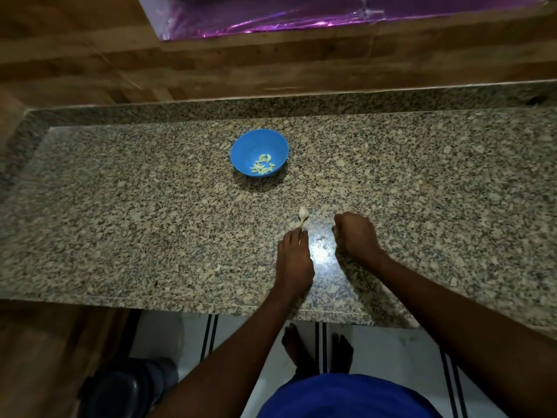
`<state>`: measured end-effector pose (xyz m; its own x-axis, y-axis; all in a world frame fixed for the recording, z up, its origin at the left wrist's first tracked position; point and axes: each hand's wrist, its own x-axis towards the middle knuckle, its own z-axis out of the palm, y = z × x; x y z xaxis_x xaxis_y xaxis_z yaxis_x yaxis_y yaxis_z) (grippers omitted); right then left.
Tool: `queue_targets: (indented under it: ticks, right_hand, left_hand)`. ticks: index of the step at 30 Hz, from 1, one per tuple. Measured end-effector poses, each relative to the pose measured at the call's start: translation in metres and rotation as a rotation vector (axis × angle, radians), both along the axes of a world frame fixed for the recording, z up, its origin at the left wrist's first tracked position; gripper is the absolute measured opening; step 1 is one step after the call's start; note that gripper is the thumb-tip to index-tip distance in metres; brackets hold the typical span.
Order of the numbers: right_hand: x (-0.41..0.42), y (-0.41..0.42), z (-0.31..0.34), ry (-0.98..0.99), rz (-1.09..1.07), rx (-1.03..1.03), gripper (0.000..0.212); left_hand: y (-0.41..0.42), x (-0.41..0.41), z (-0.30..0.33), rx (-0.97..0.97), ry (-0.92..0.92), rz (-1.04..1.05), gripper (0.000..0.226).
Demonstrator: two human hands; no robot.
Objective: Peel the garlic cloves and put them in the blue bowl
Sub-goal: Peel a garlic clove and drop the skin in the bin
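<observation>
A garlic piece (302,215) is apparently pinched by the left hand (295,260); the right hand (355,236) is curled, empty; peeling is due before the blue bowl (241,152).

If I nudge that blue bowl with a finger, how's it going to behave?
The blue bowl looks like thin plastic holding only a few peeled cloves, so it is probably light. On the polished granite counter it would likely slide rather than stay put. Its base seems narrower than its rim, so a push high on the wall might tip it.
</observation>
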<state>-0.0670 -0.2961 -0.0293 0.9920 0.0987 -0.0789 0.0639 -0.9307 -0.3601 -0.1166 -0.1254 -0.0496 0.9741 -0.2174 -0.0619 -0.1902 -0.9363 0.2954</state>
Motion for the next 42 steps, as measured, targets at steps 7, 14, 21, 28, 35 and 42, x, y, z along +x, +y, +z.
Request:
queue_targets:
  ticks: [7,14,21,28,35,42]
  right_hand:
    - [-0.018,-0.021,0.013,0.185,-0.278,0.707,0.005]
    - [-0.027,-0.030,0.024,0.234,-0.378,0.916,0.010]
    - [-0.019,-0.040,0.041,0.430,-0.209,0.936,0.035]
    - [-0.010,-0.043,0.042,0.888,-0.398,1.354,0.035]
    - [-0.016,-0.040,0.053,0.535,-0.218,0.801,0.031]
    - [-0.024,-0.024,0.040,0.021,0.111,-0.080,0.018]
  left_hand:
    - [-0.021,0.020,0.032,-0.901,0.309,0.339,0.014]
    - [-0.033,0.039,0.047,-1.171,0.587,0.398,0.010]
    - [-0.034,0.049,0.061,-1.232,0.629,0.286,0.016]
    - [-0.035,0.051,0.063,-1.215,0.529,0.197,0.009]
    - [-0.038,0.060,0.062,-1.107,0.651,0.378,0.006]
    - [-0.049,0.074,0.059,-1.104,0.900,0.676,0.007]
